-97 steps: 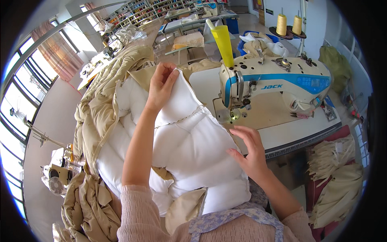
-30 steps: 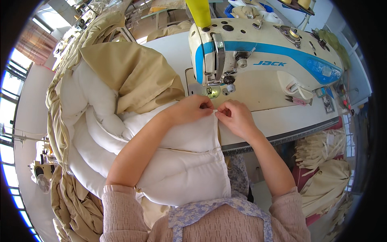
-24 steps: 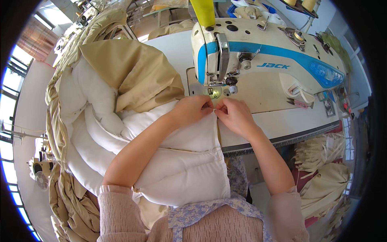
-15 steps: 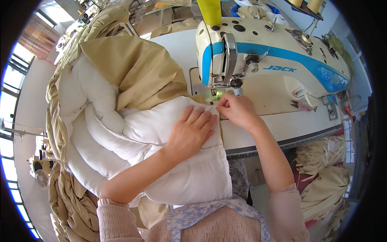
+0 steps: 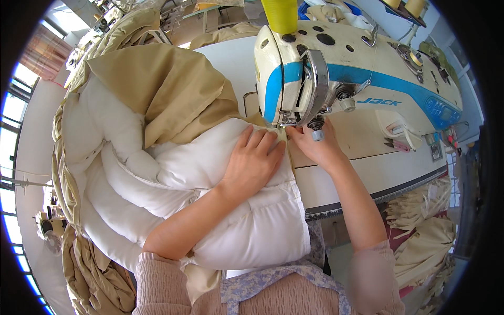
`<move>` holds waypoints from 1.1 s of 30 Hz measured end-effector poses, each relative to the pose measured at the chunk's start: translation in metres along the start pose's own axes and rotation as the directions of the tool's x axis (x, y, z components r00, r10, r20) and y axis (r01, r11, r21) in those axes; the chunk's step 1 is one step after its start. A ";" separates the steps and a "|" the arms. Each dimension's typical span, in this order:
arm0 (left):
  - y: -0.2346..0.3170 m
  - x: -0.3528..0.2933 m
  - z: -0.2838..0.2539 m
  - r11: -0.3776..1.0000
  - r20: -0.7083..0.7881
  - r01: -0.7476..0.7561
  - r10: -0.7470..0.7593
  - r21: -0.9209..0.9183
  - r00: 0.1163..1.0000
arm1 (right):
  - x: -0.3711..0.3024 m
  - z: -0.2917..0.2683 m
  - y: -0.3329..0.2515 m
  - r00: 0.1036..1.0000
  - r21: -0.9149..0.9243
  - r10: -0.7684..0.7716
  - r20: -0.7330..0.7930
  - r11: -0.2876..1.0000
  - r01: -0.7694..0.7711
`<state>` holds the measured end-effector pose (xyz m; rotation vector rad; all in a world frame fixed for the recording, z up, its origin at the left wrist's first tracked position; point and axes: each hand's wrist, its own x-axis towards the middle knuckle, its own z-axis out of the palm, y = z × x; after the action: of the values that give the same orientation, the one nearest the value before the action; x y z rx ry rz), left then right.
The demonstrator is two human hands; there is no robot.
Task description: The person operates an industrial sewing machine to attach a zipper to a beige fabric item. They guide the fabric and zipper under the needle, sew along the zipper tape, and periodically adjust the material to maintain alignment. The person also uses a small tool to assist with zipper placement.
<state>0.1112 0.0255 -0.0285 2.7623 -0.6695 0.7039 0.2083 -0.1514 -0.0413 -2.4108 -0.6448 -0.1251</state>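
Note:
A puffy white quilted piece (image 5: 173, 173) with a tan fabric layer (image 5: 168, 89) lies across the sewing table and my lap. My left hand (image 5: 252, 163) presses flat on the white padding, fingers spread, just left of the needle. My right hand (image 5: 315, 147) pinches the padding's edge right under the presser foot of the white and blue sewing machine (image 5: 341, 79). The needle area is partly hidden by the machine head.
A yellow thread cone (image 5: 281, 13) stands behind the machine head. Piles of tan fabric lie on the floor at left (image 5: 94, 273) and at right (image 5: 425, 236). The white table edge (image 5: 378, 189) runs to my right. Windows line the far left.
I have leaned closer to the machine. My left hand has moved from pinching the edge with the right to lying flat on the white padding. The right hand stays at the presser foot.

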 end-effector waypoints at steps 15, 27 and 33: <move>-0.011 0.007 0.006 1.000 -0.034 0.018 -0.018 0.003 0.999 | 0.010 0.020 0.013 0.941 -0.015 -0.226 -0.252 0.973 0.230; -0.014 0.005 0.006 1.000 -0.018 -0.010 0.010 -0.010 1.000 | -0.034 -0.024 -0.009 0.955 0.574 0.213 0.209 0.764 -0.296; 0.000 -0.003 -0.025 0.991 0.039 0.046 -0.041 -0.122 0.998 | -0.117 -0.079 -0.030 0.575 0.462 0.027 0.818 0.565 -0.684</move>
<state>0.0983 0.0346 -0.0083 2.6741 -0.6351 0.5847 0.0973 -0.2280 0.0101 -1.5875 -0.3165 1.1956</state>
